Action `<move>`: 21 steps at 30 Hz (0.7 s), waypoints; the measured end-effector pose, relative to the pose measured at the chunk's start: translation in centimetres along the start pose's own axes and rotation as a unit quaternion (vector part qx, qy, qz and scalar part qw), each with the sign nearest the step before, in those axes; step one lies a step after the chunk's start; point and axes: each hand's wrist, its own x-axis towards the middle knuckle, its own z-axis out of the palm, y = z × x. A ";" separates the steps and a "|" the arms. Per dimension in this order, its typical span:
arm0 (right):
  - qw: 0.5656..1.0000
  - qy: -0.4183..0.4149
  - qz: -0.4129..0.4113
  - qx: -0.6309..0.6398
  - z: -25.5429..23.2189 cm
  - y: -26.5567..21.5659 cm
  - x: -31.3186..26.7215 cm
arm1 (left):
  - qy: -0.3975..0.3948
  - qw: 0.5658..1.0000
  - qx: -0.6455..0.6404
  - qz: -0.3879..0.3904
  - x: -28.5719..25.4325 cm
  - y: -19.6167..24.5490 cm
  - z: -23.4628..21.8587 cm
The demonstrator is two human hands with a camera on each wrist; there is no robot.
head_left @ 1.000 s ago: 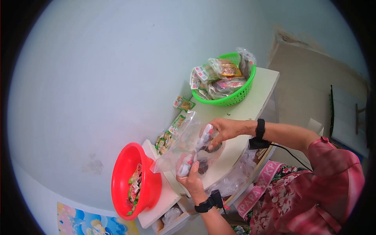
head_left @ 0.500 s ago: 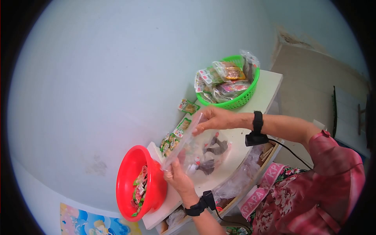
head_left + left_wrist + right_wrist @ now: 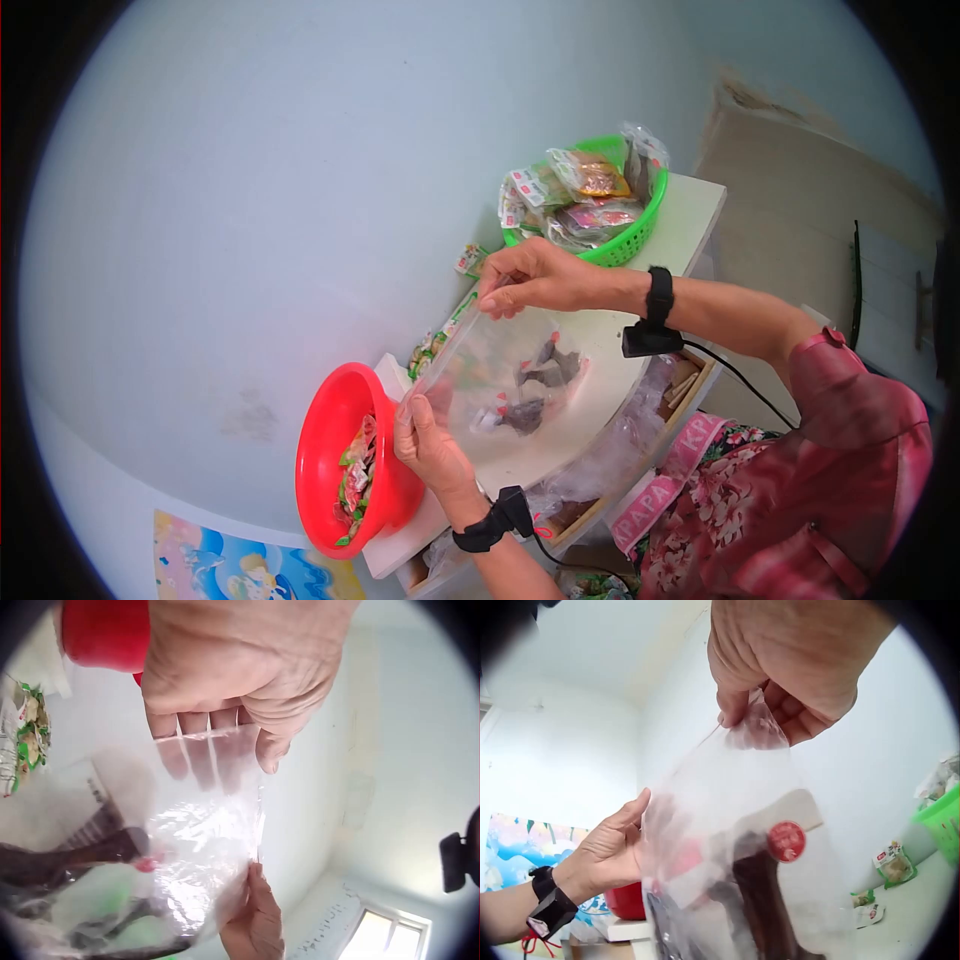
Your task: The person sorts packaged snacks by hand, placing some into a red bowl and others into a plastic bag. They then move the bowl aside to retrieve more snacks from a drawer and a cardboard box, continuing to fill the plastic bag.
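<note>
A clear plastic bag (image 3: 470, 375) is stretched between both hands, its edge up, with dark items and red-and-white packaging in its lower part. The left hand (image 3: 436, 452) grips the near-left corner, thumb on one side and fingers behind the film, as the left wrist view shows for this hand (image 3: 240, 675). At the other corner the right hand (image 3: 540, 278) pinches the bag's edge; in the right wrist view this hand (image 3: 795, 667) bunches the film between thumb and fingers. Dark brown pieces (image 3: 765, 900) and a round red label (image 3: 787, 841) show through the bag.
A red basin (image 3: 312, 450) with small packets stands at the left end of the white table (image 3: 690, 215). A green basket (image 3: 632, 240) heaped with packets stands at the far end. Small packets (image 3: 425, 350) lie along the wall; an open drawer (image 3: 570, 510) holds plastic bags.
Both hands have shifted from the packed items in the bag up to its edge, moving leftward in the head view. The bag now hangs stretched between them.
</note>
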 end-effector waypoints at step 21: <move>0.997 -0.064 0.032 -0.001 -0.9 2.2 -1.4 | 0.029 0.998 0.060 -0.020 -3.2 -5.3 -1.3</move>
